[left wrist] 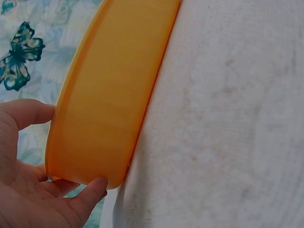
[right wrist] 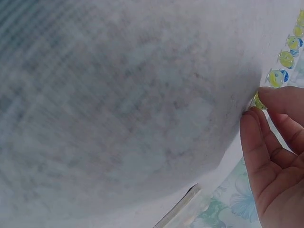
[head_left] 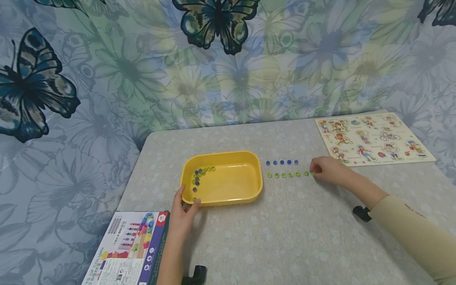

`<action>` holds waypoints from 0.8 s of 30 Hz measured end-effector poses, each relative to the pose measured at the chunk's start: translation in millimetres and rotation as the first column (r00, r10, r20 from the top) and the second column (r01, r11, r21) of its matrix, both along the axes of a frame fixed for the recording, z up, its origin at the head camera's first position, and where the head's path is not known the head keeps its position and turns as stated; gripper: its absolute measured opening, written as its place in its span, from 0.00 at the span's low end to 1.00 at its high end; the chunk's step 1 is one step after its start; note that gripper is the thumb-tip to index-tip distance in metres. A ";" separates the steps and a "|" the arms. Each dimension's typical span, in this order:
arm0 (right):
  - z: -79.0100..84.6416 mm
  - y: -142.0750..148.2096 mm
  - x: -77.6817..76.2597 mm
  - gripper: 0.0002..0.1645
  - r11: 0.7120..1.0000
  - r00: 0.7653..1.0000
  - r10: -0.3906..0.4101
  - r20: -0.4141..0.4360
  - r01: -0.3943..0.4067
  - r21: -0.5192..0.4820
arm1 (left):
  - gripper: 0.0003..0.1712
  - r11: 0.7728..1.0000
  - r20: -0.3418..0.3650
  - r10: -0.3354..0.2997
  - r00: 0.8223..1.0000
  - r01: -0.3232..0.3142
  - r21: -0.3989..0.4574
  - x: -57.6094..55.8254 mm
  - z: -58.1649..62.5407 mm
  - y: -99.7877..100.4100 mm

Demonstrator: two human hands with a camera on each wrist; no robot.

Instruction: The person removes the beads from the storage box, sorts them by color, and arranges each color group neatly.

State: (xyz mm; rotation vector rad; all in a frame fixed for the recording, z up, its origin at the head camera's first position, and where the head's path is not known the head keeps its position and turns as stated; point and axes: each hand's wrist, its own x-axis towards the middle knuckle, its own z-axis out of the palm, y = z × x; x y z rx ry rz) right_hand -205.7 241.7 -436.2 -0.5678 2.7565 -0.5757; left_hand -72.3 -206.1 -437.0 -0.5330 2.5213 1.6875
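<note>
In the head view my left hand (head_left: 185, 206) grips the near left corner of a yellow plastic tray (head_left: 228, 200), its fingers spread around the corner. The left wrist view shows fingertips on the rim and outer wall of the tray (left wrist: 104, 104). Several blue and yellow-green marbles (head_left: 200, 171) lie inside, toward the tray's left side. To its right stand a row of blue marbles (head_left: 282, 162) and, nearer, a row of yellow-green marbles (head_left: 284, 175). At this nearer row's right end my right hand (head_left: 331, 170) pinches a yellow-green marble (right wrist: 259, 100) between thumb and fingertips, close over the table.
A board with cartoon children (head_left: 374, 138) lies at the table's back right. Beside my left forearm is a printed box (head_left: 124, 249) at the front left. The pale patterned table (head_left: 270, 237) meets a floral curtain (head_left: 242, 87) behind.
</note>
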 end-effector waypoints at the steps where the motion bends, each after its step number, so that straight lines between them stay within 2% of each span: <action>1: 1.4 -0.2 0.5 0.05 1.000 1.000 0.006 0.004 -0.006 -0.003 | 0.42 1.000 0.000 0.000 1.000 0.000 0.000 -0.1 0.0 0.0; 7: 13.3 3.7 2.3 0.13 1.000 0.999 0.013 0.051 -0.013 -0.007 | 0.42 1.000 0.005 -0.004 1.000 0.004 0.000 -0.6 -0.2 0.1; 13: 30.1 -5.9 2.4 0.17 1.000 1.000 0.011 0.016 -0.011 -0.030 | 0.42 1.000 0.002 -0.004 1.000 0.004 -0.002 0.0 0.3 -0.1; 19: 43.9 -46.7 10.0 0.15 0.982 0.990 0.112 -0.089 -0.124 -0.142 | 0.43 1.000 0.005 0.000 1.000 0.001 -0.004 0.5 0.7 -0.3; 24: 54.0 -89.4 18.8 0.16 0.943 0.972 0.226 -0.068 -0.235 -0.235 | 0.42 1.000 0.006 -0.003 1.000 0.003 0.000 0.5 -0.3 -1.8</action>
